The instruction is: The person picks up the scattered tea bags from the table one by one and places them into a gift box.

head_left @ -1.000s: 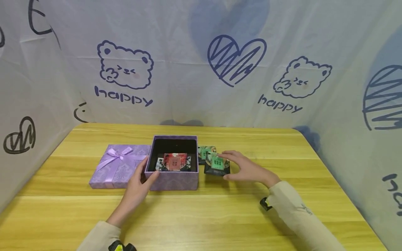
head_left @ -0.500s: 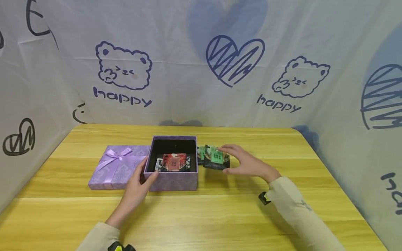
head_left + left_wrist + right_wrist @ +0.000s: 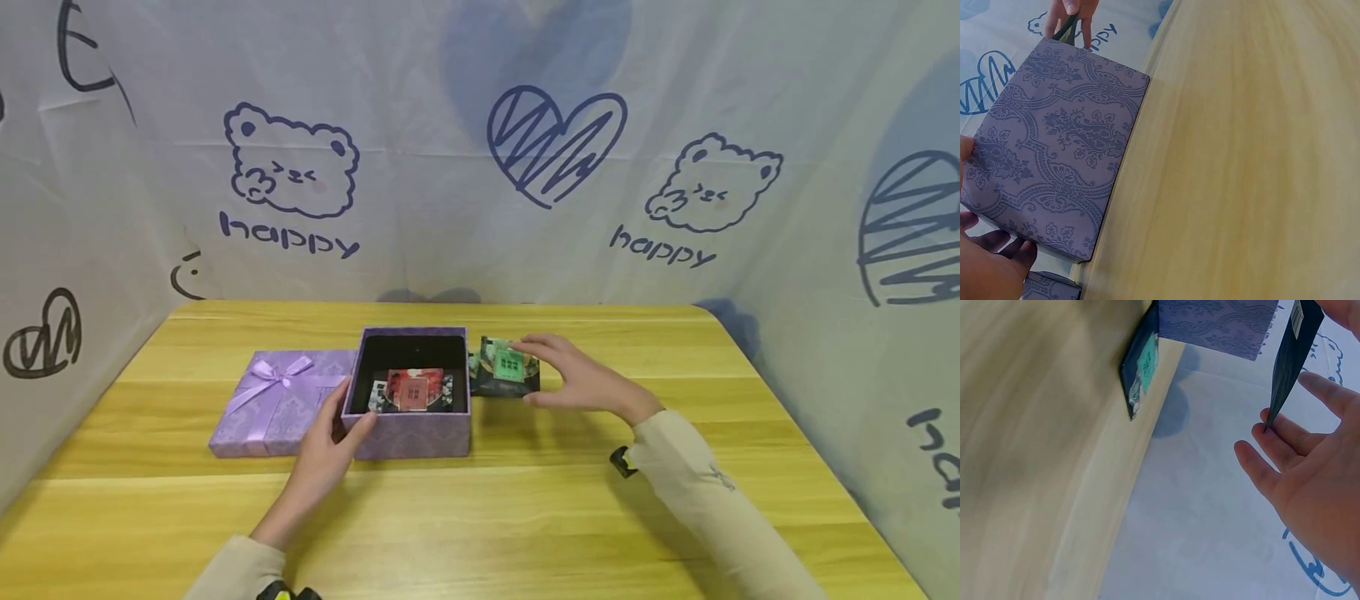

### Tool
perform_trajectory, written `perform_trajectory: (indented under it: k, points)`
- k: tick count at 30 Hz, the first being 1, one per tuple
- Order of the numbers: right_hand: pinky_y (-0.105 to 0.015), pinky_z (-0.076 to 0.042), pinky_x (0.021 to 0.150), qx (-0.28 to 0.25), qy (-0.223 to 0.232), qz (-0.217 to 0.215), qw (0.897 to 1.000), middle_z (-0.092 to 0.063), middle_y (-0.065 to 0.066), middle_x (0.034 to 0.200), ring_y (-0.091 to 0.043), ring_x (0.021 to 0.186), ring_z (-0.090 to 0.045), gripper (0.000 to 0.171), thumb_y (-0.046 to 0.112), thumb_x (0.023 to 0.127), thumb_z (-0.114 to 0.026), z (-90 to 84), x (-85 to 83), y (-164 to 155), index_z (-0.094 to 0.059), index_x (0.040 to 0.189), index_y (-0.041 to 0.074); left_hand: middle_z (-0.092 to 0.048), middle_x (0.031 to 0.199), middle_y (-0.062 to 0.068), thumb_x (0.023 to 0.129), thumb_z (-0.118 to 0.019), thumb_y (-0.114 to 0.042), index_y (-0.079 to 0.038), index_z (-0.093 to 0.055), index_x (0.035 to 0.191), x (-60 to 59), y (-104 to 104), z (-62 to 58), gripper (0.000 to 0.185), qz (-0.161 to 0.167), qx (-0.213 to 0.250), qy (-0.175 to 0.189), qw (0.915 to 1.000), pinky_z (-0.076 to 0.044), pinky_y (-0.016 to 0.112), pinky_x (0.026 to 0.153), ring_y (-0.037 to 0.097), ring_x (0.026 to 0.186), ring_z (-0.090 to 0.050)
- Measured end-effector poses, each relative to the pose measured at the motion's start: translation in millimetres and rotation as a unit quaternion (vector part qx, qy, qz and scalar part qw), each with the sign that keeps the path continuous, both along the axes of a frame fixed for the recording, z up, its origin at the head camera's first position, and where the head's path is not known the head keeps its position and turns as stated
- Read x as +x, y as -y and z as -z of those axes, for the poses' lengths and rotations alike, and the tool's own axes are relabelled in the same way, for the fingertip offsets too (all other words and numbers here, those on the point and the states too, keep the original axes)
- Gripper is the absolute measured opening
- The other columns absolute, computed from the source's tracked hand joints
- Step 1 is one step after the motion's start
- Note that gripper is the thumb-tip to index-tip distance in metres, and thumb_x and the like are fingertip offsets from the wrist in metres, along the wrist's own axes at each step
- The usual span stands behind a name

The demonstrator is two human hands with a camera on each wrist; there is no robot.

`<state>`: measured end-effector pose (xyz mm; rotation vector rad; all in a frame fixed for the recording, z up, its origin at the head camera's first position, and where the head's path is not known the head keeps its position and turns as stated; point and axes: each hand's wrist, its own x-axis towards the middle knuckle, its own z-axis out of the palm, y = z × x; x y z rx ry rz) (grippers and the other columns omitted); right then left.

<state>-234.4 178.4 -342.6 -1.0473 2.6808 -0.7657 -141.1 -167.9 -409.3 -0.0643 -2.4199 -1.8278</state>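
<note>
In the head view a purple patterned gift box [image 3: 412, 437] stands without its lid. My left hand [image 3: 318, 446] grips its left side, thumb at the near wall and fingers along the left wall. Inside lie a red packet [image 3: 414, 390] and grey-white ones partly under it. To the right of the box, my right hand [image 3: 588, 379] pinches a flat black-and-green packet [image 3: 510, 367] by its edges. The right wrist view shows this packet [image 3: 1288, 362] edge-on, raised off the table, while another green packet [image 3: 1141, 369] lies on the tabletop beside the box.
Left of the box lies its purple lid [image 3: 281, 400], topped with a ribbon bow. All of this is on a yellow wood-grain table [image 3: 465, 525]. White cloth [image 3: 420, 208] with blue drawings hangs behind and at both sides.
The right hand has raised the black-and-green packet and moved it slightly left, so it now covers more of the other green packet. The left hand keeps its grip on the box.
</note>
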Motion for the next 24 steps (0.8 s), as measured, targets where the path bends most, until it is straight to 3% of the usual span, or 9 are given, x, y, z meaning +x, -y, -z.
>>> perform_trajectory:
  k: [24]
  points:
    - [-0.056,-0.029,0.107,0.046,0.009,-0.020,0.999,-0.027,-0.012,0.155,-0.033,0.140,-0.025,0.076,0.044,0.088,-0.067,-27.3,-13.6,39.5,-0.034,0.152,0.018,-0.043,0.140,0.029,0.097,-0.061,-0.016,-0.002,-0.026,0.151,0.4,-0.7,0.1,0.066,0.000,0.001,-0.002,1.0000,-0.040,0.008,0.085,0.036,0.120,-0.048]
